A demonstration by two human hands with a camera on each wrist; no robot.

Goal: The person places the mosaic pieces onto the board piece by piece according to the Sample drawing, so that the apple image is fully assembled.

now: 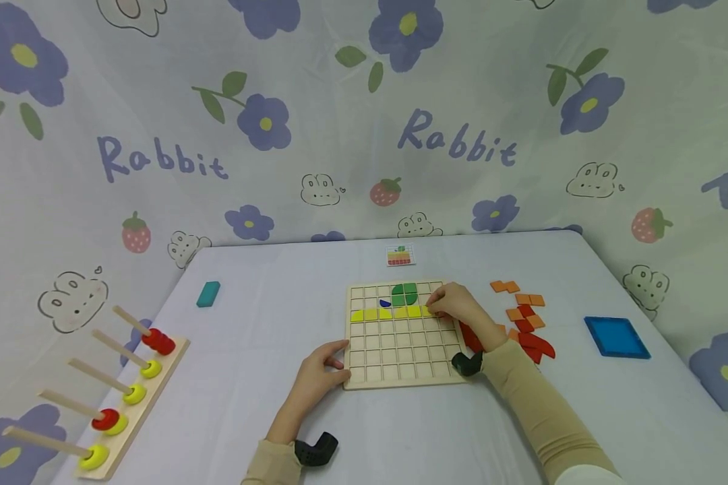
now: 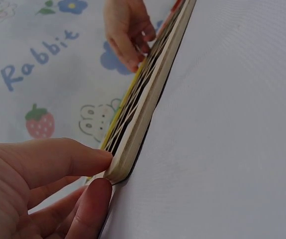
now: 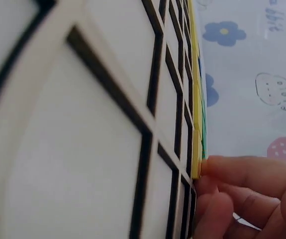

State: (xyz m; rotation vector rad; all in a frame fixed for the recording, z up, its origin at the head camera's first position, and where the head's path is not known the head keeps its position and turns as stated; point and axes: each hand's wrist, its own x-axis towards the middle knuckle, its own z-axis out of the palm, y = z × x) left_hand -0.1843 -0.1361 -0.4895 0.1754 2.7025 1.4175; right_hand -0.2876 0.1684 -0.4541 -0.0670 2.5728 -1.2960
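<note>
A wooden grid board [image 1: 394, 360] lies on the white table. My left hand [image 1: 317, 372] holds its left edge near the front corner, thumb and finger on either side of the rim [image 2: 125, 167]. On the board, yellow tiles [image 1: 385, 313] form a row, with green pieces [image 1: 404, 294] and a small blue piece [image 1: 385, 303] above. My right hand [image 1: 458, 306] is at the row's right end, its fingertips pinching the last yellow tile [image 3: 197, 152]; the fingers partly hide it.
Orange tiles [image 1: 536, 300] and red pieces [image 1: 536, 345] lie right of the board, and a blue tray [image 1: 619, 353] farther right. A pattern card [image 1: 400, 255] lies behind the board. Leftward are a teal block [image 1: 208, 294] and a peg stand [image 1: 152, 397] with rings.
</note>
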